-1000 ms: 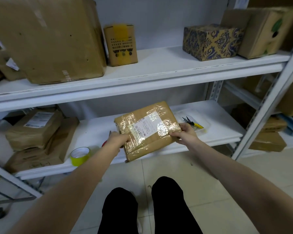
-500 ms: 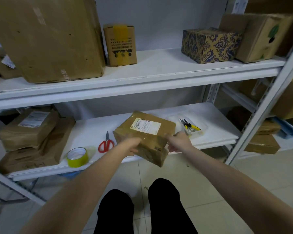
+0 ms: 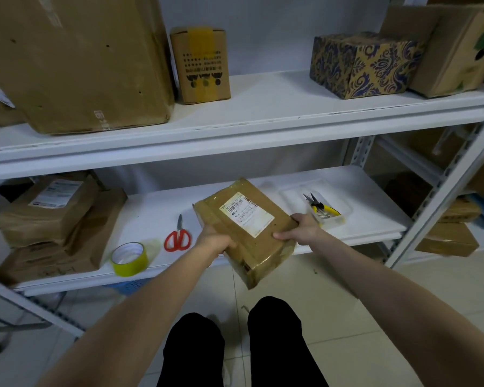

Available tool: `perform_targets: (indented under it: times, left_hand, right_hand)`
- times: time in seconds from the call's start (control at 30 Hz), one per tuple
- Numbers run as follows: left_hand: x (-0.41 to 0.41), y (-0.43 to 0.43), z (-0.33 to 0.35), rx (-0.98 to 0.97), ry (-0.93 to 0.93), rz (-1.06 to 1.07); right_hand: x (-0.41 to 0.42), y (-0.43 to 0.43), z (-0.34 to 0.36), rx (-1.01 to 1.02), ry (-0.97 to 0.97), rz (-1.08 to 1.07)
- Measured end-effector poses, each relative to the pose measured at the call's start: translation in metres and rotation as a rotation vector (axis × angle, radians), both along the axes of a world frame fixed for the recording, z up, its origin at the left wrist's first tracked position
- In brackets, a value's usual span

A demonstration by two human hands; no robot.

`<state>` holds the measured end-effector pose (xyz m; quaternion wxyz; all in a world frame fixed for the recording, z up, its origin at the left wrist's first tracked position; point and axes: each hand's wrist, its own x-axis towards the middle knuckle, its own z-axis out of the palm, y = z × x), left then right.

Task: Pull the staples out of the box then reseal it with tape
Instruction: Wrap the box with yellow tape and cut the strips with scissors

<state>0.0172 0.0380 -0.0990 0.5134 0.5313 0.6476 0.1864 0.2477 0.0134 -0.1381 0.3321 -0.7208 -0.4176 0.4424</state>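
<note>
Just off the near edge of the lower shelf (image 3: 361,196), out over the floor: box (image 3: 259,248) tilted, label up. Best set flat on the shelf first, seams turned up to find the staples, none showing from this angle, so one hand comes free for a tool. Left hand (image 3: 215,243) curled round the near-left edge, right hand (image 3: 299,230) clamped on the right side, thumb on top. Further in: yellow tape roll (image 3: 129,258) and red scissors (image 3: 177,238) left, pliers (image 3: 322,208) in a clear tray (image 3: 344,210) right.
</note>
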Motion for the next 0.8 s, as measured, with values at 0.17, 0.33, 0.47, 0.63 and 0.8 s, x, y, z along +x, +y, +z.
perform_targets:
  times: [0.17,0.33,0.47,0.63,0.8]
  left_hand:
    - [-0.003,-0.001,-0.001,0.116,0.016,0.118]
    - [-0.001,0.008,0.014,0.199,-0.002,0.110]
    - [0.000,0.016,0.014,0.208,-0.003,0.110]
    - [0.001,0.028,0.006,0.199,0.168,0.127]
    - [-0.002,0.030,-0.007,0.156,0.376,0.009]
  right_hand:
    - [-0.007,-0.014,-0.010,0.244,-0.106,-0.018]
    - [-0.014,-0.015,-0.005,0.271,-0.021,-0.034]
    - [-0.022,-0.009,0.000,0.269,-0.037,-0.082]
    - [-0.039,0.009,0.001,0.096,-0.106,-0.006]
    - [-0.048,0.013,0.007,0.033,-0.183,0.082]
